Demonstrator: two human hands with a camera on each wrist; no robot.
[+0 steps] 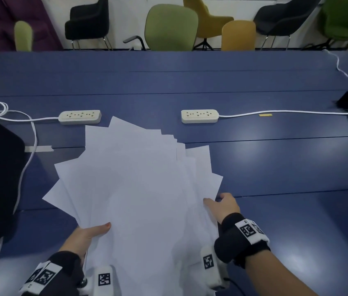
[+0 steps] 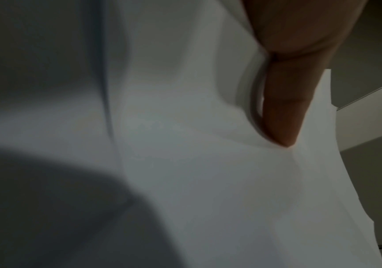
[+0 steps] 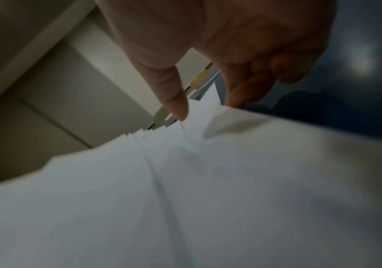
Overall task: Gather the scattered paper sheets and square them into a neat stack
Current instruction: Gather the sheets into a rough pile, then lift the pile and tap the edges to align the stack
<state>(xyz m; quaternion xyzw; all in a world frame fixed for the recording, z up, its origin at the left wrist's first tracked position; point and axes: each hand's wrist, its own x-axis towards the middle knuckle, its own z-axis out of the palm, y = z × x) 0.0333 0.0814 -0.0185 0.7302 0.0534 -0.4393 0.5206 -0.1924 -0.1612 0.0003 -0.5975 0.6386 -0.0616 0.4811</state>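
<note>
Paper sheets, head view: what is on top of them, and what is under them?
On top of the paper sheets: left hand thumb and right hand thumb. Underneath, both hands' fingers and part of the blue table are covered.

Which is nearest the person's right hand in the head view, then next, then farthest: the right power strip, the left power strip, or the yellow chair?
From the right hand:
1. Right power strip, on the table straight beyond the hand.
2. Left power strip, across the papers, far left.
3. Yellow chair, past the table's far edge.

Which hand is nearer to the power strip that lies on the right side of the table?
The right hand. It grips the right edge of the paper sheets, below and a little right of that power strip. The left hand holds the sheets' lower left edge, much farther away.
</note>
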